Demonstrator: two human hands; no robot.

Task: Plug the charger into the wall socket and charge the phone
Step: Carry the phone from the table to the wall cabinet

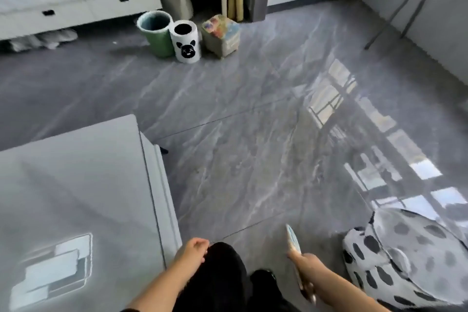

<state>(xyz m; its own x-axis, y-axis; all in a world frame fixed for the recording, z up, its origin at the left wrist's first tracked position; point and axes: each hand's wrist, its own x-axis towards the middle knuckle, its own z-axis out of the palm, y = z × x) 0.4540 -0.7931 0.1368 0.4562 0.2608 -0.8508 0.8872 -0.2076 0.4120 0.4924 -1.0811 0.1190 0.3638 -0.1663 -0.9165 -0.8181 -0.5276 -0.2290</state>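
Note:
My right hand [305, 265] is at the bottom of the view, closed around a thin light-coloured phone [293, 238] that I see edge-on, pointing up and away from me. My left hand [193, 251] hangs by my dark trouser leg with its fingers curled and nothing visible in it. No charger and no wall socket show in this blurred view.
A grey table [76, 185] fills the lower left. A spotted black-and-white cushion seat [410, 256] sits at the lower right. Across the glossy grey floor [253, 134] stand a green bin [154, 33], a white panda bin [186, 40], a colourful stool [221, 34] and a low white cabinet [76, 7].

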